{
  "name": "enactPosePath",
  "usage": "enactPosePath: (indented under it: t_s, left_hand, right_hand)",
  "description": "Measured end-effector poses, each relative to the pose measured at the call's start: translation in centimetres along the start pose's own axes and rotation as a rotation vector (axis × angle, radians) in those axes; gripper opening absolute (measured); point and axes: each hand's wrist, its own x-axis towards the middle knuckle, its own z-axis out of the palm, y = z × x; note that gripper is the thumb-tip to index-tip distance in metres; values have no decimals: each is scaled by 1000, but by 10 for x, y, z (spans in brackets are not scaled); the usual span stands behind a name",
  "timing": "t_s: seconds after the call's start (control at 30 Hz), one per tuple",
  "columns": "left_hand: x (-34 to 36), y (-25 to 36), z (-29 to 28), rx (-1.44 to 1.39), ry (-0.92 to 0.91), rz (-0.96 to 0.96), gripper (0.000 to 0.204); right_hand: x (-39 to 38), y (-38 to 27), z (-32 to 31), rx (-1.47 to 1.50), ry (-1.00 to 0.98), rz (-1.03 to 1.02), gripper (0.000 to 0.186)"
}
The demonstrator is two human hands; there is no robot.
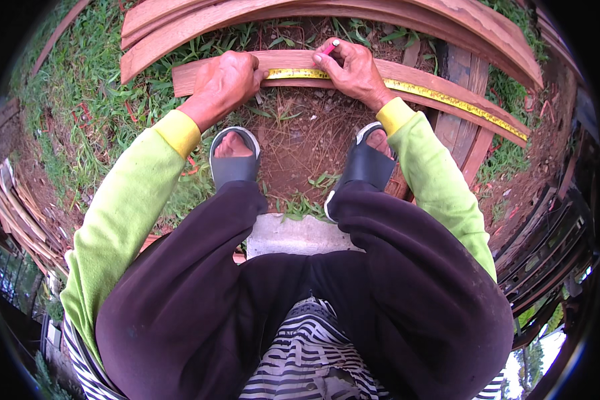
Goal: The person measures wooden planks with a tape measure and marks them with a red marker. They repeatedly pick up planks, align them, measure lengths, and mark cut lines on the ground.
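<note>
A yellow tape measure blade (293, 73) lies stretched along a reddish-brown wooden plank (283, 59) in front of me. My left hand (225, 81) is closed at the left end of the tape, pressing down on the plank; the tape's tip is hidden by the fingers. Between the thumb and fingers of my right hand (357, 75) is a short pinkish-red pencil (331, 47), its lower end hidden. This hand rests over the tape and the plank, and the blade carries on past it to the plank's right end.
More wooden planks (180, 33) lie stacked beyond. Crosswise boards (461, 133) sit beneath the plank's right part. Grass (80, 100) covers the ground at left, with bare soil (293, 140) between my sandalled feet (237, 160). Piles of timber stand at both sides.
</note>
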Motion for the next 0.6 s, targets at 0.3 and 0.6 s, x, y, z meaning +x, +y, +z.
enactPosePath:
  t_s: [0.3,0.6]
  left_hand:
    - [0,0,2,-11,12,-3,32]
    - [2,-2,3,16,-23,-21,33]
  right_hand:
    - [0,3,3,-68,22,-23,19]
    - [0,0,3,-70,13,11,21]
